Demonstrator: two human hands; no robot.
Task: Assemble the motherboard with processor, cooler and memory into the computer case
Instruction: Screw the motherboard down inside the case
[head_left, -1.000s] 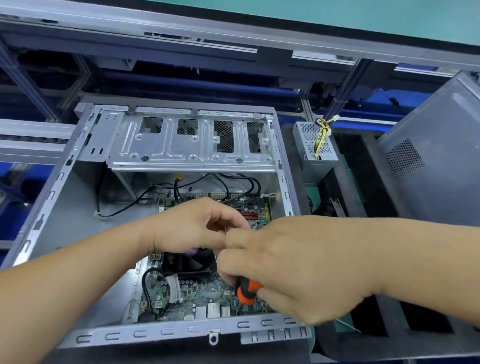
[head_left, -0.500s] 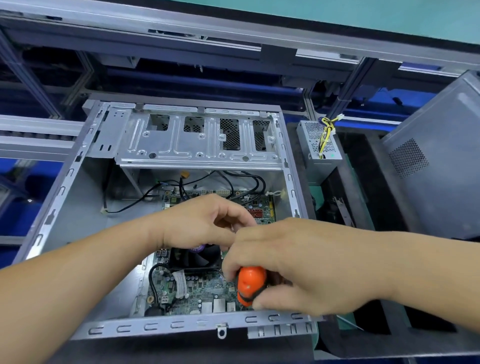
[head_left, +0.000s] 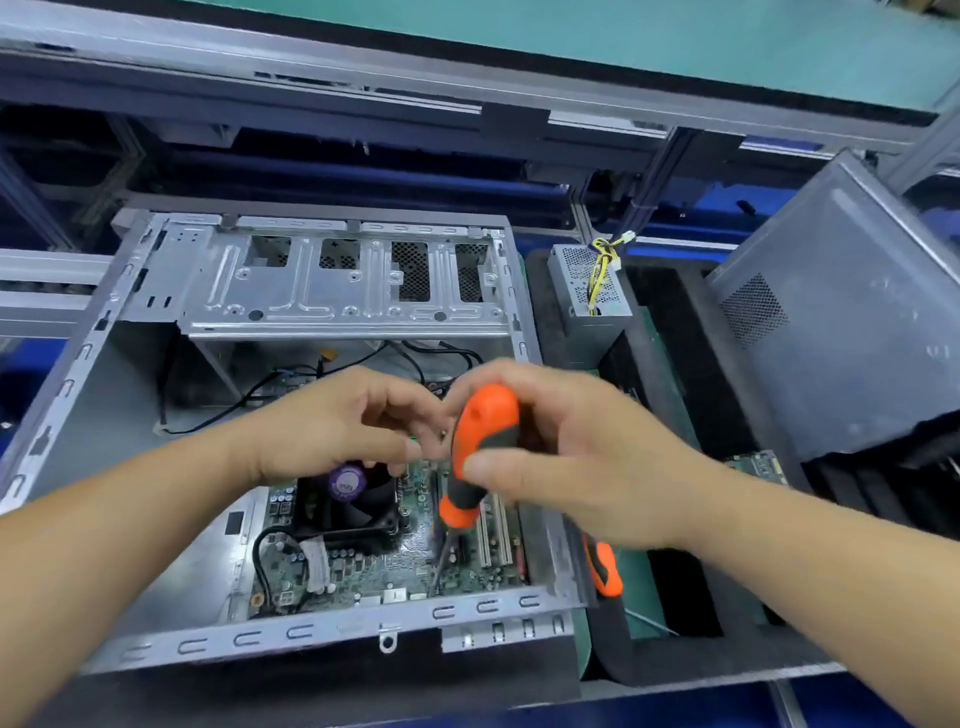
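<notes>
We count two hands (head_left: 337, 421), two orange screwdrivers (head_left: 480, 447), one open case (head_left: 93, 343), one motherboard (head_left: 374, 566) with one cooler (head_left: 353, 504), one power supply (head_left: 592, 291), and perhaps a second board (head_left: 753, 462) at right.

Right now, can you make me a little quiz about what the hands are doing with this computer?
1. True or false: the right hand holds an orange and black screwdriver.
2. What sits under the left hand, on the green board? A) a black fan B) a blue cup C) a book
3. Fill in: the grey box with yellow wires stands to the ____ of the open case.

Key: 1 true. 2 A, the black fan. 3 right.
</notes>
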